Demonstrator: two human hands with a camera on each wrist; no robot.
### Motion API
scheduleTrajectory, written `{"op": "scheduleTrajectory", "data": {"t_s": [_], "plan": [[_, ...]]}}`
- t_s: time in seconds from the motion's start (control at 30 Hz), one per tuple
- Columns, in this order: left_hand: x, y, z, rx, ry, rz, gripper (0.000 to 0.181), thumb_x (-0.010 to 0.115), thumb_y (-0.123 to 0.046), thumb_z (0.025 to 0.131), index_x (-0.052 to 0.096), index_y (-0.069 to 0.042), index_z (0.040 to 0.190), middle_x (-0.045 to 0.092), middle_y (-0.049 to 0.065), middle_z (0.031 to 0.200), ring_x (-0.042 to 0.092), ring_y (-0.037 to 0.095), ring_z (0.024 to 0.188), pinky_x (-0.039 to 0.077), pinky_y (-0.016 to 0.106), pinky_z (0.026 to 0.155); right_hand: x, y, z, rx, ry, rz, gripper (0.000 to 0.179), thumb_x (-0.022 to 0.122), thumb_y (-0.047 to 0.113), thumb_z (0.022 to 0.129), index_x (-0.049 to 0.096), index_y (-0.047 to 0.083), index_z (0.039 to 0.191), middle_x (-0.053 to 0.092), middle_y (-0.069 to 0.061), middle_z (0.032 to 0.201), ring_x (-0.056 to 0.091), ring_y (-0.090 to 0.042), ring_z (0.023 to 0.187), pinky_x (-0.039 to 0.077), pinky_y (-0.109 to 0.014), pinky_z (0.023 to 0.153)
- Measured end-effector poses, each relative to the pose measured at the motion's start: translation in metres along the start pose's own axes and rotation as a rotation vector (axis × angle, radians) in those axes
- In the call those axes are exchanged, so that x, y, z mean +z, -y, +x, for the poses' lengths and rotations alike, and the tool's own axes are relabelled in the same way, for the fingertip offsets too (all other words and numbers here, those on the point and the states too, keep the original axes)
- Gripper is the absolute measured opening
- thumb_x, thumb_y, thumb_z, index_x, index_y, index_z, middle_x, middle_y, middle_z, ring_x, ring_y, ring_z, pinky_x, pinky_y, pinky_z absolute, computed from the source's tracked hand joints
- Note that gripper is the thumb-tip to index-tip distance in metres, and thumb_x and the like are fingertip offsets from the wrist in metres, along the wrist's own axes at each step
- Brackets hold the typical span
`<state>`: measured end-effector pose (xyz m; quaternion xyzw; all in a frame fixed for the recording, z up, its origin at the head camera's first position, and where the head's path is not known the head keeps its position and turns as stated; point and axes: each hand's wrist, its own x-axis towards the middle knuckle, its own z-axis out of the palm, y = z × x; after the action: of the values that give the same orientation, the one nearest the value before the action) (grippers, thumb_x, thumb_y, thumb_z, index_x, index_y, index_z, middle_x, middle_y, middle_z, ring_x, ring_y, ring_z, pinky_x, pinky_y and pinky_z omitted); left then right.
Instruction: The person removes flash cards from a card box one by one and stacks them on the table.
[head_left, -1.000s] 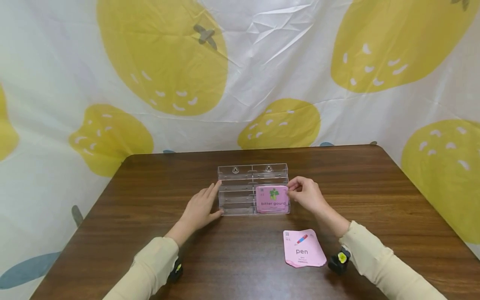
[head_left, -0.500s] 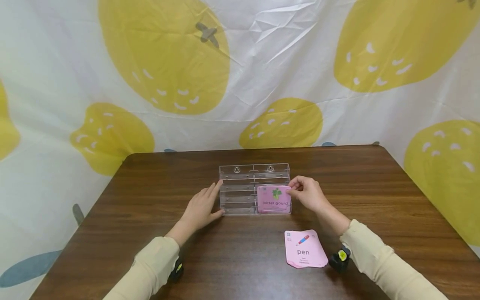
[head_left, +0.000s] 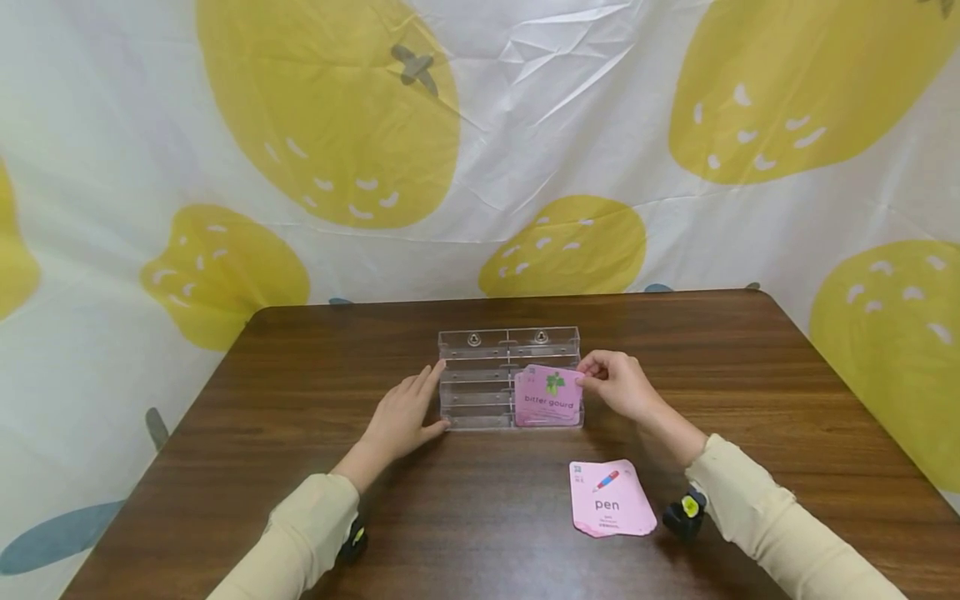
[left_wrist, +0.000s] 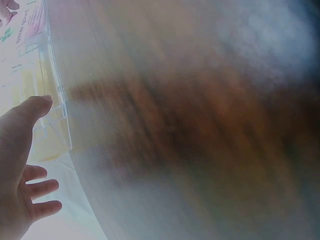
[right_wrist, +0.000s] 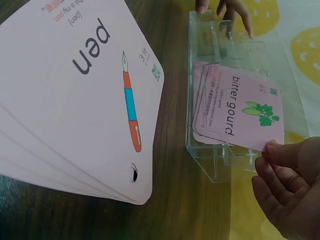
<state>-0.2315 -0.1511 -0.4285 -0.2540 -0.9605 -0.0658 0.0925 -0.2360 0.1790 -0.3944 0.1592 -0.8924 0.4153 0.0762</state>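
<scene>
Two bare hands are flanking a clear plastic holder (head_left: 475, 388) on a brown wooden table (head_left: 330, 350). The right hand (head_left: 618, 387) is narrowly pinching the upper right corner of a pink "bitter gourd" card (head_left: 550, 393) between thumb and finger. Just left of that pinch, the card is slanting over other pink cards (right_wrist: 199, 85) at the holder's lowest right compartment. Farther left of the grip, the left hand (head_left: 395, 425) is touching the holder's left side, thumb and forefinger spread wide. Nearer the person than the pinch, a "pen" card pile (head_left: 611, 498) is lying on the table. Beyond the grip, a fruit-patterned curtain (head_left: 570, 125) is hanging.
</scene>
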Motion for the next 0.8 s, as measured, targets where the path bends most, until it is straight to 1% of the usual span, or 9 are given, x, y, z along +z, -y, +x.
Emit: {"op": "scheduleTrajectory", "data": {"t_s": [0.23, 0.4, 0.57, 0.73, 0.8], "plan": [[-0.001, -0.001, 0.0, 0.001, 0.001, 0.004, 0.089, 0.064, -0.042, 0.08, 0.015, -0.009, 0.146, 0.038, 0.021, 0.138, 0.044, 0.036, 0.118, 0.037, 0.046, 0.098, -0.001, -0.001, 0.0, 0.005, -0.014, 0.011, 0.004, 0.063, 0.001, 0.082, 0.065, -0.002, 0.083, 0.063, -0.009, 0.072, 0.054, -0.018, 0.065, 0.043, -0.02, 0.055], [-0.002, -0.002, 0.0, 0.0, 0.003, 0.007, 0.089, 0.065, -0.042, 0.08, 0.015, -0.009, 0.146, 0.038, 0.022, 0.138, 0.045, 0.036, 0.118, 0.037, 0.046, 0.098, -0.003, 0.002, 0.0, 0.01, -0.039, 0.043, 0.006, 0.061, 0.001, 0.084, 0.065, -0.003, 0.084, 0.064, -0.012, 0.074, 0.055, -0.022, 0.065, 0.043, -0.021, 0.054], [-0.002, -0.003, -0.001, -0.005, 0.004, 0.006, 0.089, 0.065, -0.042, 0.08, 0.015, -0.008, 0.146, 0.038, 0.022, 0.138, 0.045, 0.036, 0.118, 0.037, 0.046, 0.098, -0.006, 0.006, 0.001, 0.022, -0.049, 0.077, 0.007, 0.06, 0.001, 0.084, 0.065, -0.004, 0.086, 0.064, -0.013, 0.074, 0.056, -0.023, 0.065, 0.044, -0.021, 0.054], [-0.003, -0.003, -0.001, -0.004, 0.002, 0.0, 0.088, 0.065, -0.041, 0.08, 0.016, -0.008, 0.146, 0.038, 0.022, 0.138, 0.044, 0.036, 0.119, 0.037, 0.046, 0.098, -0.009, 0.009, 0.003, -0.014, -0.049, 0.072, 0.007, 0.06, -0.001, 0.084, 0.065, -0.005, 0.087, 0.065, -0.014, 0.075, 0.059, -0.024, 0.066, 0.044, -0.019, 0.055], [-0.003, -0.003, -0.001, -0.003, 0.002, 0.0, 0.088, 0.065, -0.041, 0.08, 0.016, -0.008, 0.146, 0.038, 0.022, 0.138, 0.044, 0.036, 0.119, 0.037, 0.046, 0.098, -0.01, 0.01, 0.004, -0.028, -0.049, 0.072, 0.008, 0.059, -0.001, 0.084, 0.064, -0.006, 0.088, 0.065, -0.015, 0.076, 0.06, -0.027, 0.068, 0.044, -0.018, 0.054]]}}
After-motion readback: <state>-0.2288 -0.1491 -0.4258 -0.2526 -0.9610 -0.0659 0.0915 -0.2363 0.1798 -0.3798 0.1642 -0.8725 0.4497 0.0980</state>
